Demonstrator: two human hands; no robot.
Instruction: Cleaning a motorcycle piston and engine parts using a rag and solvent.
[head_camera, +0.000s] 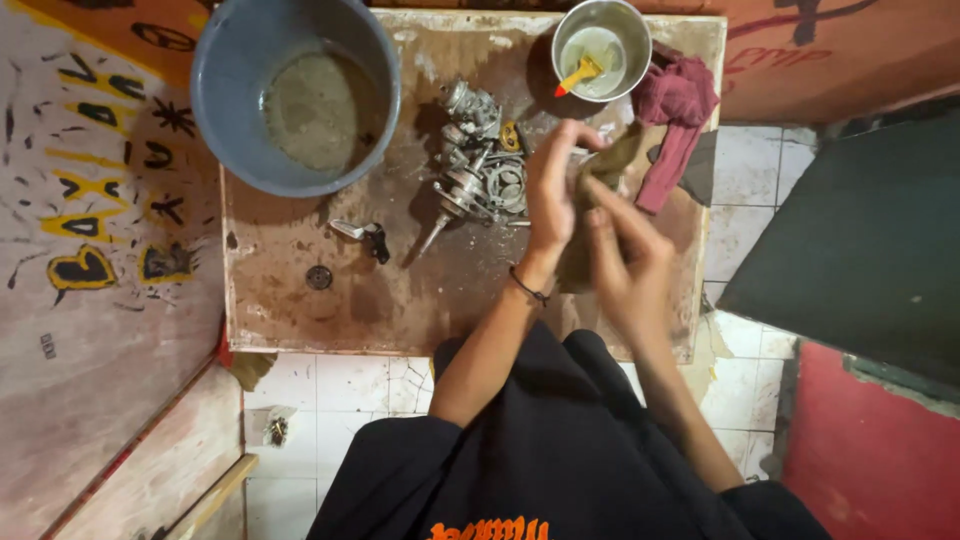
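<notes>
Brownish cloth (600, 185) is gripped between both hands at about three o'clock of the board's middle, just right of the metal parts. It is bunched and partly hidden, so whether something small is wrapped inside cannot be told. The left hand (553, 190) is curled around the cloth's upper end, fingers closed on it, wrist bent and ringed by a dark wristband (528, 288). The right hand (625, 265) is blurred; its fingers are seen laid along the cloth's lower edge and appear closed on it as well. Both forearms are raised from a black garment (560, 450) at six o'clock and are angled toward each other.

As a judgement, wiping seems to be in hand and not finished — the wooden board (300, 300) is stained and wet-looking, and the carburetor assembly (480, 165) lies in pieces at the centre, touching nothing in either hand. A small dark clip-like part (365, 238) and a round disc (319, 277) lie apart at nine o'clock.

Farther off, a grey basin (230, 110) of murky liquid is set at eleven o'clock, a metal cup (562, 50) holding a yellow-handled brush (580, 73) at one o'clock, and a red rag (675, 120) beside the cup — draped toward the board's right edge.
</notes>
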